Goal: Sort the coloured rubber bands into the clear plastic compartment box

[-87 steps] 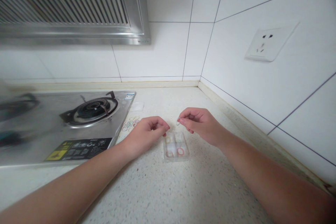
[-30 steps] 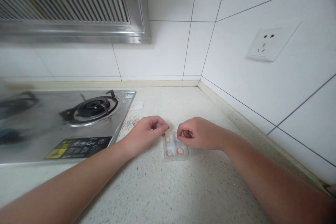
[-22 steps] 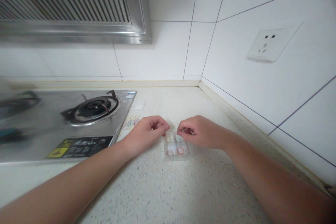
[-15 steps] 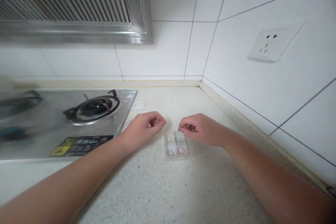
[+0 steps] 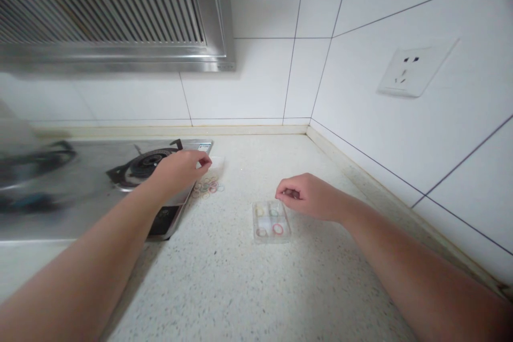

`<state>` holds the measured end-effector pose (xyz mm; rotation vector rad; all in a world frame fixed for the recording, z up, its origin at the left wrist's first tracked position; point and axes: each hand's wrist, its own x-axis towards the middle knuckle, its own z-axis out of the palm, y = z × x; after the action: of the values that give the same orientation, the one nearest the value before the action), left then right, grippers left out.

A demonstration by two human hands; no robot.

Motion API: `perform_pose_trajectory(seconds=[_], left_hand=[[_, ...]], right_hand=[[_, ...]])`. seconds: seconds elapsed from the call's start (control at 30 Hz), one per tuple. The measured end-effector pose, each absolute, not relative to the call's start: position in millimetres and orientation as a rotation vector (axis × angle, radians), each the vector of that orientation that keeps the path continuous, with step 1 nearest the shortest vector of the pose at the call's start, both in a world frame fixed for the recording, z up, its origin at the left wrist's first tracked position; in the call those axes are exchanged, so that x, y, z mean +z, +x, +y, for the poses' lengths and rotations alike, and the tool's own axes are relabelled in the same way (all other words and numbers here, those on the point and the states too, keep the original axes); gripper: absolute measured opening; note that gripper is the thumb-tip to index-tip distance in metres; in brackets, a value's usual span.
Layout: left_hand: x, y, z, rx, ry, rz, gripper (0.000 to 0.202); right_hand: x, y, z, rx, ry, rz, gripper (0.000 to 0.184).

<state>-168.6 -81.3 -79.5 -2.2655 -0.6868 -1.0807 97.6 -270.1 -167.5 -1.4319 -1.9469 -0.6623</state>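
A clear plastic box (image 5: 271, 239) with four-sided compartments lies on the countertop. Single thin elastic bands rest in its compartments, among them a red band (image 5: 278, 230) at the near right and a yellowish band (image 5: 260, 210) at the far left. My right hand (image 5: 310, 197) hovers at the box's far right corner, thumb and fingertips pressed together; anything between them is too small to see. Over the stove's right edge is my left hand (image 5: 182, 168), its fingers also pinched, contents not visible. Just below its fingertips lies a loose pile of coloured elastic bands (image 5: 206, 187).
A flat clear plastic piece (image 5: 218, 163) lies behind the pile. The gas stove (image 5: 100, 224) with its burner (image 5: 138, 168) takes up the left side, under a range hood (image 5: 160, 59). Tiled walls meet at the back right, with a socket (image 5: 409, 72) on the right wall.
My left hand has moved left and away from the box to above the band pile, uncovering the pile. My right hand stays by the box, nearly still. The view has shifted slightly.
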Motion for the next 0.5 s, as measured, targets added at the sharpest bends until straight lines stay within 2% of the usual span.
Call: perform_pose_trajectory(seconds=[0.5], left_hand=[[-84.0, -166.2, -77.9, -0.767, -2.442, -0.645, 0.033]], right_hand=[[-167.9, 99.3, -269.2, -0.668, -1.474, -1.96, 0.021]])
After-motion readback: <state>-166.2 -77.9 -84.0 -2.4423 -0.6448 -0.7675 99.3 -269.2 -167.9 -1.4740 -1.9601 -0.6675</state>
